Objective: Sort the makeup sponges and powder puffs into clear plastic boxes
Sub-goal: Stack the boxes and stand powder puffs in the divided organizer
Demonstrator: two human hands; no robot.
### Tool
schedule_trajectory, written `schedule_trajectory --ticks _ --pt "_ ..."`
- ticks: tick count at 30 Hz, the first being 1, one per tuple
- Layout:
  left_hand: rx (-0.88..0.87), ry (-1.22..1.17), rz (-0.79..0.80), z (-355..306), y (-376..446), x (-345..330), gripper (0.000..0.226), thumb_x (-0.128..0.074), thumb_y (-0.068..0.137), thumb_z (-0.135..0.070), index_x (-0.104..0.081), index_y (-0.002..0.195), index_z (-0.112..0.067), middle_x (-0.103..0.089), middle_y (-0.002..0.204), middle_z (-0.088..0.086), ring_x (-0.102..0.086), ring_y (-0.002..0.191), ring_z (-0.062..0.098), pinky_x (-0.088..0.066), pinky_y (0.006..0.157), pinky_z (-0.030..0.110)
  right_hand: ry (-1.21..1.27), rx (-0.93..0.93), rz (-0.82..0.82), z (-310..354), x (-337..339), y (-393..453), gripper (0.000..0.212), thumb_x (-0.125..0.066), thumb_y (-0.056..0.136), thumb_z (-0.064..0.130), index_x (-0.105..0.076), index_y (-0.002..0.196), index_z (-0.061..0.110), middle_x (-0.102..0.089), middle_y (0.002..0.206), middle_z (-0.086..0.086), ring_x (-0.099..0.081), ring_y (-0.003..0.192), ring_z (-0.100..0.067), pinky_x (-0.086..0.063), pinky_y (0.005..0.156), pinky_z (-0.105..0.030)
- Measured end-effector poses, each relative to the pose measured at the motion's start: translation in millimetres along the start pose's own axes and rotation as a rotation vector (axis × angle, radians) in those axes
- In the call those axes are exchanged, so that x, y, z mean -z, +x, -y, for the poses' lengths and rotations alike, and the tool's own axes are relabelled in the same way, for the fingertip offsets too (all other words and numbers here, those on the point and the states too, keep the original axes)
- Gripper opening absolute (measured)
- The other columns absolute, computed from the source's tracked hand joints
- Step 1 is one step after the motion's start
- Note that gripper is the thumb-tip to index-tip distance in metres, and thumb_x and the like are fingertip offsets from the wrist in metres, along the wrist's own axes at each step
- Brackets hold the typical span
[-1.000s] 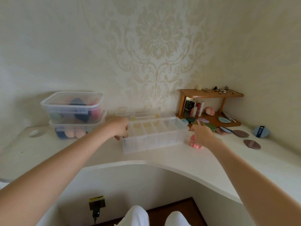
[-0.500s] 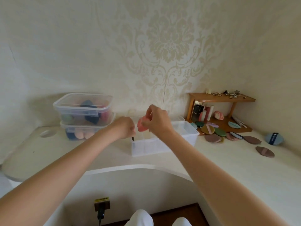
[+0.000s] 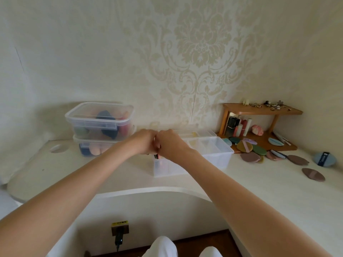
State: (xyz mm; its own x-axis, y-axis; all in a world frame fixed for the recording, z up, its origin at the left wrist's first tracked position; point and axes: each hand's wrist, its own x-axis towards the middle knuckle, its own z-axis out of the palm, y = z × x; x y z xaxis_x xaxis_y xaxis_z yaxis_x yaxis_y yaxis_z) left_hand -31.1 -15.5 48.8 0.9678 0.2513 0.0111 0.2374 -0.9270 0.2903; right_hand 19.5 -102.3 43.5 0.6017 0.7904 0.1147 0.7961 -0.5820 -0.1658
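Both hands meet knuckle to knuckle over the left end of the long clear plastic divided box [image 3: 209,153] on the pale curved counter [image 3: 269,186]. Left hand [image 3: 143,142] and right hand [image 3: 169,144] have fingers curled downward; a sliver of pink and something dark shows beneath them at the box rim, too small to name. Whether either hand grips a sponge cannot be told.

Step in hand, as judged: something being pressed or seated into the leftmost compartment. The other compartments look mostly unfilled.

Still unsorted: flat oval powder puffs in maroon, green, mustard and lilac [image 3: 249,152] lie in a loose heap right of the box, near the small wooden corner shelf [image 3: 259,111]; one brown puff [image 3: 313,174] and a round blue puff with dark strap [image 3: 324,159] lie well apart. Two stacked lidded clear tubs holding coloured sponges [image 3: 100,123] stand at left.

Next move likely calls for freeing the right hand and reaching across to the heap.

Writing: white print on the blue puff's strap, and a yellow label on the wall outlet [image 3: 120,226] below; neither legible.
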Motion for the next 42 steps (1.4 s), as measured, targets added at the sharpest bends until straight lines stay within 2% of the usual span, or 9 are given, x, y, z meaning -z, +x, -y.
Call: schedule_trajectory --ticks 3,7,12,16,20,24,34,39,42 --pt "0.047 -0.026 0.079 -2 0 6 0.012 -0.056 0.084 -0.012 -0.06 0.074 -0.016 -0.071 0.088 0.01 -0.065 0.077 0.021 -0.051 0.079 0.026 -0.011 0.013 0.058 0 4 0 0.012 -0.053 0.084 -0.003 -0.064 0.085 0.0 -0.051 0.064 -0.004 -0.051 0.076 -0.023 -0.031 0.048 -0.016" --pt "0.081 -0.055 0.181 -5 9 15 0.014 -0.057 0.086 -0.019 -0.069 0.088 -0.011 -0.069 0.094 0.005 -0.065 0.072 0.015 -0.053 0.081 0.024 0.264 -0.026 0.003 -16 14 -2 0.024 -0.049 0.084 -0.006 -0.068 0.099 -0.001 -0.072 0.095 -0.016 -0.068 0.089 -0.026 -0.049 0.062 -0.02" --pt "0.156 0.137 0.308 -16 33 11 0.031 -0.069 0.082 -0.018 -0.061 0.106 0.0 -0.066 0.102 0.013 -0.061 0.071 0.021 -0.054 0.073 0.029 0.447 -0.154 -0.172 -69 41 -4 0.018 -0.048 0.092 0.0 -0.065 0.095 0.001 -0.07 0.097 -0.016 -0.062 0.058 -0.008 -0.049 0.059 -0.009" --pt "0.249 0.369 0.432 -24 50 10 0.046 -0.073 0.079 -0.024 -0.059 0.118 -0.003 -0.065 0.119 0.011 -0.056 0.056 0.015 -0.05 0.069 0.026 0.359 -0.347 -0.27 -126 53 -10 0.024 -0.045 0.093 0.001 -0.068 0.1 0.002 -0.068 0.109 -0.014 -0.063 0.086 -0.021 -0.048 0.067 -0.018" --pt "0.333 0.559 0.532 -27 54 13 0.049 -0.069 0.083 -0.032 -0.058 0.123 -0.007 -0.058 0.129 0.004 -0.053 0.056 0.012 -0.041 0.051 0.019 0.243 -0.584 -0.179 -164 41 -15 0.03 -0.044 0.094 0.005 -0.063 0.116 0.0 -0.061 0.122 -0.018 -0.056 0.114 -0.031 -0.045 0.082 -0.025" --pt "0.33 0.593 0.47 -21 48 19 0.046 -0.067 0.085 -0.028 -0.058 0.123 -0.005 -0.056 0.131 0.006 -0.05 0.056 0.012 -0.038 0.048 0.017 0.175 -0.532 -0.041 -182 18 -4 0.037 -0.036 0.096 0.004 -0.054 0.128 0.001 -0.053 0.134 -0.018 -0.049 0.124 -0.032 -0.039 0.103 -0.035" --pt "0.332 0.331 0.514 6 58 19 0.05 -0.075 0.078 -0.02 -0.057 0.12 0.001 -0.057 0.125 0.012 -0.061 0.08 0.023 -0.053 0.091 0.036 -0.026 -0.272 0.225 -199 -13 28 0.05 -0.043 0.093 0.045 -0.034 0.141 0.035 -0.038 0.148 -0.004 -0.038 0.133 -0.032 -0.031 0.11 -0.048" --pt "0.31 0.315 0.522 7 65 17 0.048 -0.075 0.078 -0.019 -0.057 0.117 0.002 -0.059 0.123 0.015 -0.059 0.069 0.022 -0.053 0.086 0.035 -0.148 -0.276 0.399 -204 7 17 0.052 -0.058 0.088 0.02 -0.04 0.137 0.026 -0.051 0.135 -0.009 -0.05 0.121 -0.03 -0.04 0.104 -0.043" --pt "0.254 0.336 0.494 -2 70 13 0.033 -0.073 0.08 -0.017 -0.059 0.106 -0.001 -0.061 0.116 0.016 -0.054 0.057 0.017 -0.052 0.067 0.029 -0.122 -0.324 0.557 -207 23 -3 0.053 -0.06 0.078 0.001 -0.049 0.128 0.016 -0.061 0.12 -0.017 -0.06 0.104 -0.03 -0.047 0.093 -0.038"
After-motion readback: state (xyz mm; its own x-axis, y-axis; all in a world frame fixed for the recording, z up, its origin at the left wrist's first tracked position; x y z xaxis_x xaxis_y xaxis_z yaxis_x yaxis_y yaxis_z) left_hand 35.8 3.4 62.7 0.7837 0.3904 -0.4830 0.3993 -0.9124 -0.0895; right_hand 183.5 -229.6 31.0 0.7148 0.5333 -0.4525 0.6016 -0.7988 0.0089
